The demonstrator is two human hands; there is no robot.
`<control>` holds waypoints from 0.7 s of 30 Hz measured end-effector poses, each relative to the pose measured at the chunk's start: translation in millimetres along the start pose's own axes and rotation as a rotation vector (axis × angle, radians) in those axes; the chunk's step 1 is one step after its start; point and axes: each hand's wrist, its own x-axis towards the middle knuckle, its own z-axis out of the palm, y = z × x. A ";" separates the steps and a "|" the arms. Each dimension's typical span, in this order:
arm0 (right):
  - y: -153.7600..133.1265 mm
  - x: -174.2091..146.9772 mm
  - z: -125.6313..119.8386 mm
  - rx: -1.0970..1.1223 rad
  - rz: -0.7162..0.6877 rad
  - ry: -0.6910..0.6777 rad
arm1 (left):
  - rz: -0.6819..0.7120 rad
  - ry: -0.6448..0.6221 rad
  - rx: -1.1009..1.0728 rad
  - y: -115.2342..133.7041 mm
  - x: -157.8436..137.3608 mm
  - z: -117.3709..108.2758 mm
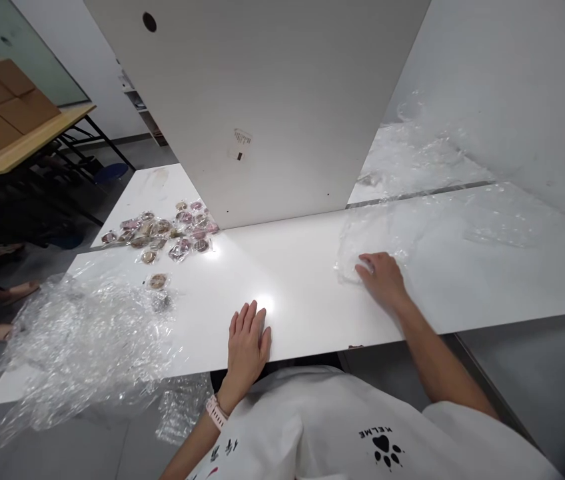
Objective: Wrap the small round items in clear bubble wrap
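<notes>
While the left hand (248,337) lies flat and open on the bare white table (302,280) with nothing in its grip, the right hand (381,277) rests with fingers spread on a clear, crinkled plastic bag (362,243) just ahead of it, pressing rather than clasping. By the look of things the work is barely begun: the small sealed packets of round brown biscuits (172,233) lie scattered well to the left, near a heap of transparent bubble wrap (87,340), none yet bagged.
</notes>
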 end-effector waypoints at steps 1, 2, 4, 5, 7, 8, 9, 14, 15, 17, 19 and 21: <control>-8.9 -27.2 6.5 -0.030 -0.030 -0.004 | -0.015 -0.007 -0.019 -0.1 0.6 -0.3; -21.7 -50.8 13.5 -0.033 -0.059 -0.024 | -0.036 -0.012 -0.047 0.5 1.9 -1.7; -57.1 -87.4 27.2 0.012 -0.123 -0.100 | -0.096 -0.012 -0.142 5.0 6.9 -9.3; -78.2 -101.0 32.7 0.068 -0.169 -0.163 | -0.124 -0.004 -0.206 9.2 10.9 -15.6; -121.1 -120.6 37.7 0.226 -0.312 -0.348 | -0.140 0.017 -0.349 20.4 22.1 -31.3; -140.3 -127.0 36.0 0.315 -0.401 -0.472 | -0.124 0.017 -0.415 26.6 29.1 -39.4; -156.4 -131.1 31.3 0.402 -0.488 -0.604 | -0.098 0.007 -0.470 32.3 36.9 -46.4; -167.9 -119.0 -16.7 0.597 -0.478 -0.891 | 0.074 -0.284 -0.560 37.0 79.6 -43.0; -157.7 -112.9 -23.6 0.567 -0.408 -0.828 | 0.111 -0.351 -0.523 31.9 87.4 -34.2; -131.1 -103.7 -29.0 0.429 -0.326 -0.630 | 0.138 -0.422 -0.393 16.8 101.2 -14.0; -103.2 -103.2 -25.4 0.257 -0.316 -0.446 | 0.072 -0.385 -0.234 -2.4 112.0 3.4; -80.2 -112.4 -20.7 0.145 -0.311 -0.380 | -0.032 -0.310 -0.110 -21.0 119.7 13.2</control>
